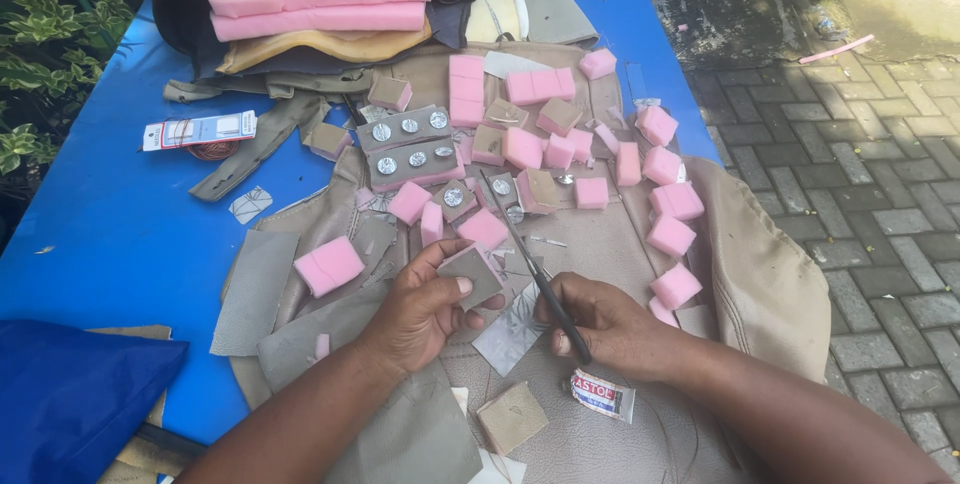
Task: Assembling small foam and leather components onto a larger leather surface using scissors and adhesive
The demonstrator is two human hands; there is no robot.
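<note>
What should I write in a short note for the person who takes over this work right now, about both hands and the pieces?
Left hand: holds a small grey fabric-covered block between thumb and fingers.
Right hand: grips scissors, blades pointing up and away, near the block.
Things: loose pink foam blocks lie scattered on the beige cover spread over the blue table. Several covered pieces with silver studs lie in rows further back. A small glue tube lies just below the right hand.
Done: some blocks are covered and studded.
Left: many pink blocks are bare.
</note>
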